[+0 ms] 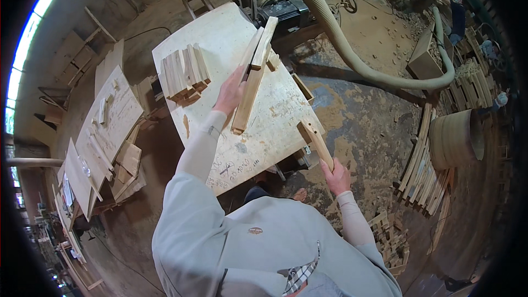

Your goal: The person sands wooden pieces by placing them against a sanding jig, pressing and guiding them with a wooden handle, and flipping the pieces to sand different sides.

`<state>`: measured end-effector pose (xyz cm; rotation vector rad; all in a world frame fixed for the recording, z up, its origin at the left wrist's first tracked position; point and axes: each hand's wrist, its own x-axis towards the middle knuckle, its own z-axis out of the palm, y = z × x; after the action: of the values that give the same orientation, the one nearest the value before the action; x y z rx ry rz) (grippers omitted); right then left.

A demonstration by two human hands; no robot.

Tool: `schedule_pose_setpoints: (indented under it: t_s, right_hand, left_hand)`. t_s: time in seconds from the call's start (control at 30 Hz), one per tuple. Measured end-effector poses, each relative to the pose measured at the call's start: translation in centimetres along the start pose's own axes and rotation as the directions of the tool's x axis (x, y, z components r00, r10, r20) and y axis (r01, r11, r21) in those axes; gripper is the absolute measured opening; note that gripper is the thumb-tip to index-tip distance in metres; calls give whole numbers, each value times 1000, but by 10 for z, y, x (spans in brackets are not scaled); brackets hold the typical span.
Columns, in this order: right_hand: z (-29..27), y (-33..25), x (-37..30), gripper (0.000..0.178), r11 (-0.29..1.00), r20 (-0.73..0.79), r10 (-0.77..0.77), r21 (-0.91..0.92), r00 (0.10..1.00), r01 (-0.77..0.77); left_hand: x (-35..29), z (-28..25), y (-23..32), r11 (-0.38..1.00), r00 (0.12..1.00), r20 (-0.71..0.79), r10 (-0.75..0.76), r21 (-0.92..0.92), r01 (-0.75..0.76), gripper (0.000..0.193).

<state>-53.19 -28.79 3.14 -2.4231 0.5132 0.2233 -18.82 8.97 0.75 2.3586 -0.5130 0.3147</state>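
My left hand (pixel 230 94) is over the pale tabletop (pixel 258 126), its fingers closed on a thin wooden strip (pixel 252 45) that slants away from me. Beside that strip lies a thicker wooden bar (pixel 248 102), and a paler wooden block (pixel 265 42) sits at its far end. My right hand (pixel 336 177) grips the near end of a wooden piece (pixel 319 144) with small dark holes near its far end. It is held just off the table's right corner. Left of my left hand, several short wooden slats (pixel 185 71) are stacked on the tabletop.
A motor (pixel 283 14) on a machine stands beyond the table. A thick ribbed hose (pixel 352 60) curves round to the right. Stacked wooden strips (pixel 422 165) lie by a round bin (pixel 454 138) at right. Boards (pixel 113 113) lean at left; wood pieces (pixel 388 239) are piled at lower right.
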Motion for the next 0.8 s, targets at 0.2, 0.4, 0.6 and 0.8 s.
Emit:
schedule_pose_setpoints:
  t_s: [0.2,0.4,0.6,0.8]
  right_hand:
    - [-4,-6,0,56,1000,-22,-7,-8,1000,7]
    - [-2,-6,0,55,1000,-31,-16,-22,999,15]
    - [4,-5,1,53,999,-39,-28,-22,999,27]
    - [11,2,3,50,999,-41,-35,-37,999,34]
  left_hand:
    - [-18,-15,7,969,949,196,-247,25,247,55]
    - [3,3,-11,984,950,261,-171,-8,179,55]
    - [25,21,-39,995,963,254,-93,47,84,55]
    - [27,28,-40,994,968,234,-86,79,70,55]
